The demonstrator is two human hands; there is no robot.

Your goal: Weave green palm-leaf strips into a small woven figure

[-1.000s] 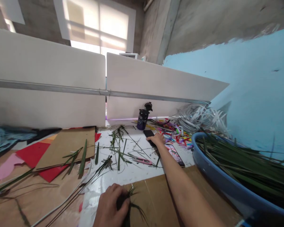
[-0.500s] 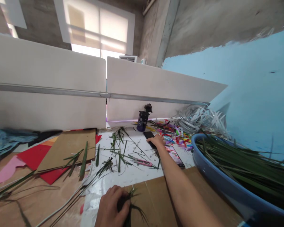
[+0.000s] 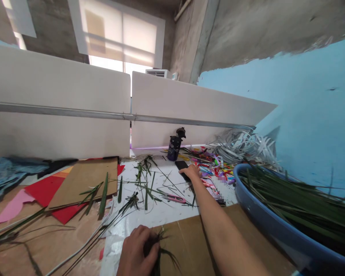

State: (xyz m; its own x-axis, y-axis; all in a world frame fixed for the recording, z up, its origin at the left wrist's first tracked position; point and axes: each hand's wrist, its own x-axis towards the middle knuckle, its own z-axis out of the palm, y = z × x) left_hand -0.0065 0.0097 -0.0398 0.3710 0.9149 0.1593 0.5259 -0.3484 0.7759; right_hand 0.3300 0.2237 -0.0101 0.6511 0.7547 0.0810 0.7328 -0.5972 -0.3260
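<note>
L hand (image 3: 139, 249), btm ctr: fingers curled, thumb opposed, closed round a dk green leaf piece (image 3: 168, 253); most of it hid by the hand, thin split ends poking out to R over a brown cardboard sheet (image 3: 186, 241). R hand (image 3: 192, 172), arm stretched fwd over same sheet: palm down on a blk phone (image 3: 181, 165), thumb at near side, other fingers partly hid; can't tell if gripping or just resting. Phone lies flat on white tabletop (image 3: 132, 222), far end showing past the hand. Just R of forearm, a 2nd phone (image 3: 209, 184), screen bright, img partly pixelated. L of forearm, pink-handled snips (image 3: 176, 198) flat among scattered leaf scraps (image 3: 146, 188). Beyond blk phone, dk bottle (image 3: 174, 148) upright, lid flipped up; R of it, heap of multicol. strips (image 3: 215, 165), then a loose tangle of white strips (image 3: 235, 145) near wall. Far R, blue tub (image 3: 239, 191), long green leaves (image 3: 301, 203) piled in, some over rim. L side: 2nd cardboard pc (image 3: 87, 172) w/ leaf bits on its near edge, red sheet (image 3: 44, 189) partly under it, pink sheet (image 3: 14, 207) nr, bluish cloth (image 3: 11, 174) far L. Backdrop: two white panels (image 3: 60, 84) w/ narrow gap, lt blue wall (image 3: 313, 88) at R.
</note>
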